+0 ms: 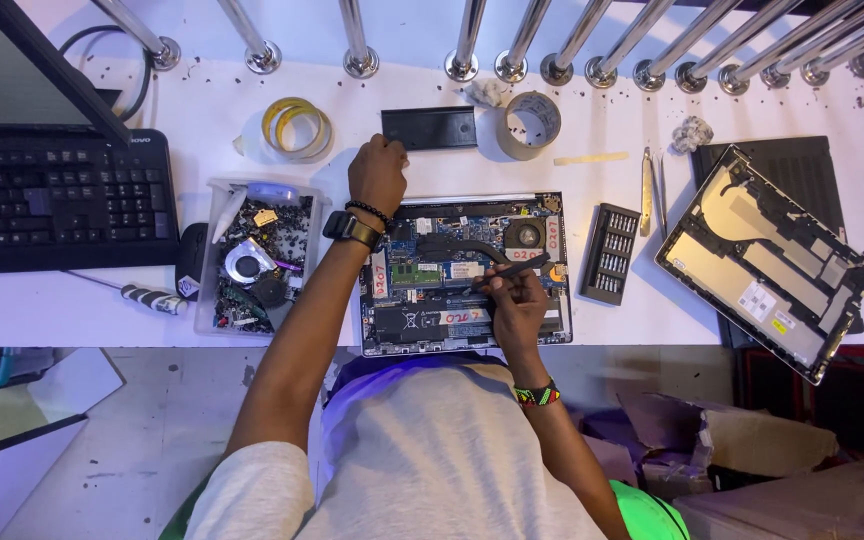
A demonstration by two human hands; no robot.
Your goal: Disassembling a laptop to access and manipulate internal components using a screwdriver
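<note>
— Why is the left hand (378,175) up at the far edge of the opened laptop (464,275)?

— It looks like bracing. The fingers are curled together into a loose fist resting at the laptop's top left corner, just short of the black slab (430,128) lying beyond it. I judge it pins the laptop to the white table (202,100) so it doesn't slide.

— And the right hand (517,310)?

— Its fingers are clamped on a thin dark tool (512,270), held like a pen. The tool slants up and right over the circuit board, its far end near the round fan (524,235). Which end is working I can't tell.

— Where does the laptop sit?

— Bottom side up with its cover off, at the near edge of the table, right in front of the person's chest, so both hands reach it easily.

— The other things?

— The clear tub of small parts (257,255) stands just left of the laptop, beside the left forearm. The screwdriver bit set (609,252) lies just right, with tweezers (652,190) beyond it. The removed cover (767,265) rests well apart on the right, overhanging the edge. Two tape rolls (297,128) sit at the back.
</note>
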